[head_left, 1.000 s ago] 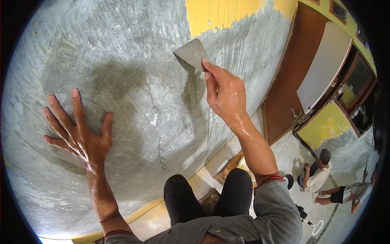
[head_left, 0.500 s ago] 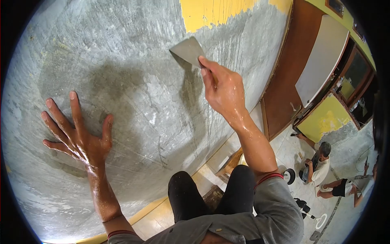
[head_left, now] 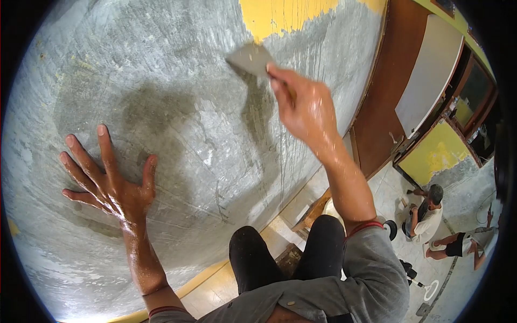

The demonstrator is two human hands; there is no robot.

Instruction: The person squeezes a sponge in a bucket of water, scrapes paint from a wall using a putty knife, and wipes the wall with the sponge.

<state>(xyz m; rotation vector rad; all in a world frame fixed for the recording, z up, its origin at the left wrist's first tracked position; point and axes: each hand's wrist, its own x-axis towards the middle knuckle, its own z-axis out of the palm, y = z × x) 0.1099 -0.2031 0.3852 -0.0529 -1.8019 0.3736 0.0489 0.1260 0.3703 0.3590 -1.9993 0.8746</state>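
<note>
My right hand [head_left: 308, 107] grips a scraper [head_left: 251, 59] by its handle, which the fingers mostly hide. Its wide flat blade, slightly blurred, lies at the wall [head_left: 215, 140] just below a patch of yellow paint [head_left: 288, 16] with a ragged lower edge. Whether the whole blade edge touches the wall, I cannot tell. With fingers spread, my left hand [head_left: 121, 188] rests flat against the grey, scraped wall at the left. Both forearms glisten with wet. Darker damp-looking areas and shadows mark the wall between my hands.
Below me are a wooden stool or bench [head_left: 315, 215] and a tiled floor [head_left: 385, 188]. A brown door [head_left: 390, 81] stands right of the wall. Two other people, one seated person [head_left: 428, 215] among them, are at the lower right, near a white ring on a stand [head_left: 431, 290].
The scraper has shifted slightly, its blade now nearer the yellow patch, and my right hand has moved a little right. My left hand stays flat on the wall; the whole view has shifted slightly.
</note>
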